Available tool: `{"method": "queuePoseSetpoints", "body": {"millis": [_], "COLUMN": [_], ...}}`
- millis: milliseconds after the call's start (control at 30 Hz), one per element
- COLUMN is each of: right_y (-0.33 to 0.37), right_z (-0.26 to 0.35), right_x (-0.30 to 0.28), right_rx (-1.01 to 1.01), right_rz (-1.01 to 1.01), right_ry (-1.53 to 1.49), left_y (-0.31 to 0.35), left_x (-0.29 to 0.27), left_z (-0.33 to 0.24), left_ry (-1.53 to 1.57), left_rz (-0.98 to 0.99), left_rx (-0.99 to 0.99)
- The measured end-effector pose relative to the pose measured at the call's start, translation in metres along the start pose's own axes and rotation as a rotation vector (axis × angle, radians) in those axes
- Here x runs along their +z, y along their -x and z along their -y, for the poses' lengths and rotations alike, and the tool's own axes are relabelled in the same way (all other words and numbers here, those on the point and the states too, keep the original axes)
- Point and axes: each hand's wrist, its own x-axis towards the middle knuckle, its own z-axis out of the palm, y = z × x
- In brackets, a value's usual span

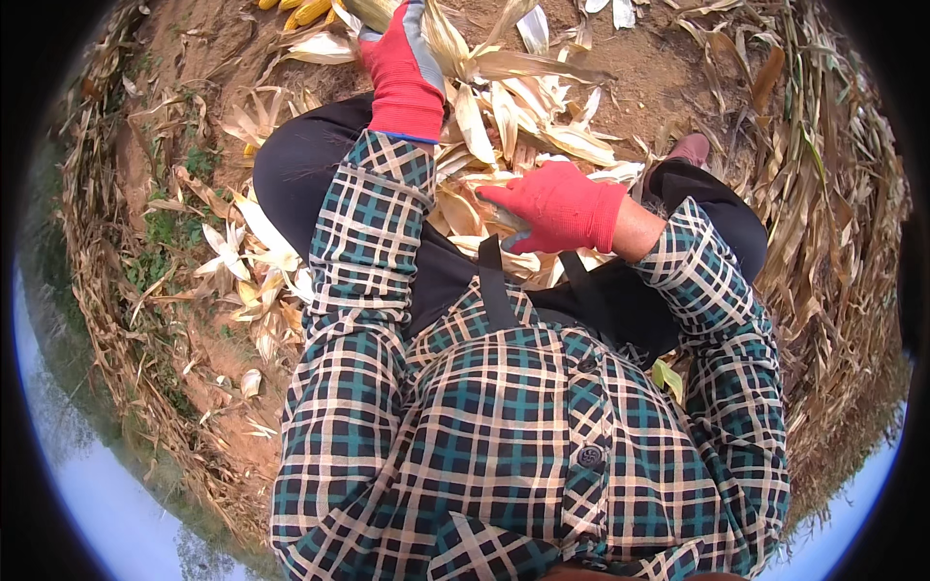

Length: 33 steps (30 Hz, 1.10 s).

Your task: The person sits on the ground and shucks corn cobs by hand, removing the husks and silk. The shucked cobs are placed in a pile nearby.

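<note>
Our left hand [402,73] meets a pale corn husk [373,12] at the upper edge, though we cannot tell whether its cut-off fingers close around it; our right hand [557,205], thumb and forefinger spread apart, is over loose husks [506,118] between our legs [315,160]; yellow cobs [308,12] lie at upper left; dry stalks [823,242] line the right.

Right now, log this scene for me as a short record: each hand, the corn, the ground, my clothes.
Left hand: gloved in red and grey, beside pale husks near the top edge; grip unclear
Right hand: gloved the same, over loose husks between the legs; hold unclear
Corn: yellow ears, top left, partly cut off
Ground: brown soil; dry stalks at right
Clothes: plaid shirt, dark trousers
</note>
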Motion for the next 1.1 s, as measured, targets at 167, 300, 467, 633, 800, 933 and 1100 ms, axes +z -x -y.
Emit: {"method": "queuePoseSetpoints", "body": {"millis": [167, 300, 467, 633, 800, 933, 1100], "right_y": [0.004, -0.001, -0.011, -0.025, -0.019, -0.01, -0.005], "right_z": [-0.024, -0.036, -0.048, -0.06, -0.039, -0.011, -0.006], "right_x": [-0.027, -0.041, -0.049, -0.029, -0.045, -0.048, -0.051], "right_rx": [0.298, 0.262, 0.248, 0.261, 0.038, 0.004, 0.001], "right_rz": [-0.446, -0.933, -1.245, -1.108, -1.034, -0.862, -0.551], "right_ry": [-0.081, -0.535, -0.036, -0.286, -1.076, -1.32, -1.576], "left_y": [0.035, 0.042, 0.068, 0.077, 0.058, 0.059, 0.067], "left_x": [0.019, 0.021, 0.04, 0.047, 0.034, 0.035, 0.002], "left_z": [-0.018, 0.002, -0.006, 0.003, 0.001, -0.001, 0.075], "left_ry": [-0.365, -0.291, -0.148, -0.014, 0.148, 0.139, 0.233], "left_rz": [0.031, 0.023, -0.001, 0.049, -0.022, 0.076, 0.509], "left_rx": [0.247, 0.249, 0.127, -0.014, -0.093, -0.008, -0.367]}}
